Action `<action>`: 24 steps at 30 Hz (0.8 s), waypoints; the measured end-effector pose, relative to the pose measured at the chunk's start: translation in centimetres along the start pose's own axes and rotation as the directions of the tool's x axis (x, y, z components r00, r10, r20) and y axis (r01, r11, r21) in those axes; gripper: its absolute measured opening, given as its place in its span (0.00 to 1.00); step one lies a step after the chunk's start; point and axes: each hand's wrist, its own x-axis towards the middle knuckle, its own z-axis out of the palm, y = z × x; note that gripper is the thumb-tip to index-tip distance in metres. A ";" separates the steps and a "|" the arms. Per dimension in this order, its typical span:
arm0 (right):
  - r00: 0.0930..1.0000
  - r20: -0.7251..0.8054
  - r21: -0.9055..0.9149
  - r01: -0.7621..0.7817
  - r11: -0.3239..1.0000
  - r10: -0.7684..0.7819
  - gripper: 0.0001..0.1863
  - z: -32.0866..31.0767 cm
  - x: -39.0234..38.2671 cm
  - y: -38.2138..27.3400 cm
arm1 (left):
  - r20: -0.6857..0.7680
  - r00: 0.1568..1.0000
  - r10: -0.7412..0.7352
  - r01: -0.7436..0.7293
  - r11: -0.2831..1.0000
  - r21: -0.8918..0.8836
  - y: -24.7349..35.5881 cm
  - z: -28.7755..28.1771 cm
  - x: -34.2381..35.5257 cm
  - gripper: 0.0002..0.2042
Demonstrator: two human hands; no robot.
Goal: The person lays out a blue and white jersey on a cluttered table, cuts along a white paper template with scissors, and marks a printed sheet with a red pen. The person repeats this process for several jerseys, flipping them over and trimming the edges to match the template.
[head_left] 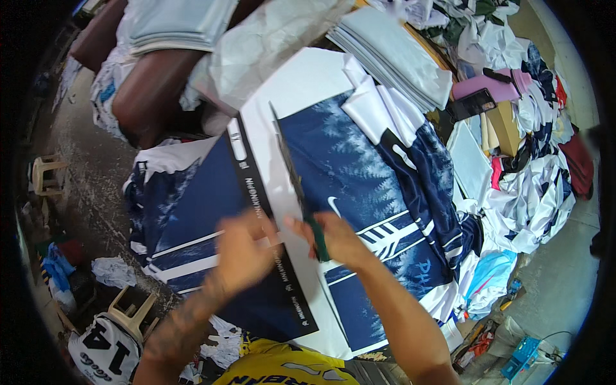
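My right hand (337, 239) is wrapped round the dark green handle of a pair of long-bladed scissors (295, 179). The blades point away from me, along a white strip between two navy printed pieces of fabric. The right-hand fabric piece (340, 160) carries a pale forest pattern and white stripes. My left hand (247, 250), smeared by motion, is over the left-hand fabric piece (199, 212), close to its black lettered border (247, 167). Whether its fingers grip the cloth does not show.
Folded pale sheets (391, 58) lie at the far edge beside crumpled paper (269, 45). To the right are a pink bottle (481, 85), a dark phone (471, 104) and heaped cloth (532, 199). Beige plastic stools (48, 174) stand at the left.
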 end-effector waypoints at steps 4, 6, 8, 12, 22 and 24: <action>0.991 -0.121 -0.046 0.057 0.997 -0.062 0.42 -0.2 1.8 -4.9 | -0.459 0.849 0.263 0.052 0.822 0.567 -3.2 -2.2 5.1 0.37; 0.991 -0.079 0.034 0.109 0.993 -0.106 0.39 0.1 1.6 -7.2 | -0.234 0.964 0.126 0.049 0.781 0.622 -4.4 2.3 -1.6 0.40; 0.953 -0.014 -0.004 0.303 0.953 -0.303 0.30 0.5 0.2 -7.5 | 0.003 0.984 0.178 -0.134 0.730 0.670 -5.1 6.5 -11.4 0.33; 0.796 -0.198 0.014 0.586 0.810 -0.572 0.29 2.2 -7.8 2.7 | 0.475 0.874 0.097 -0.300 0.878 0.372 -4.8 6.6 -21.3 0.21; 0.143 -0.945 0.234 -0.331 0.914 0.294 0.24 10.1 -32.7 47.7 | 0.425 0.812 0.400 -0.583 0.521 0.624 2.3 22.9 -9.2 0.30; 0.149 -0.910 0.318 -0.351 0.881 0.388 0.25 11.6 -33.1 51.8 | 0.726 0.571 0.383 -0.818 0.343 0.462 2.4 23.2 -18.2 0.27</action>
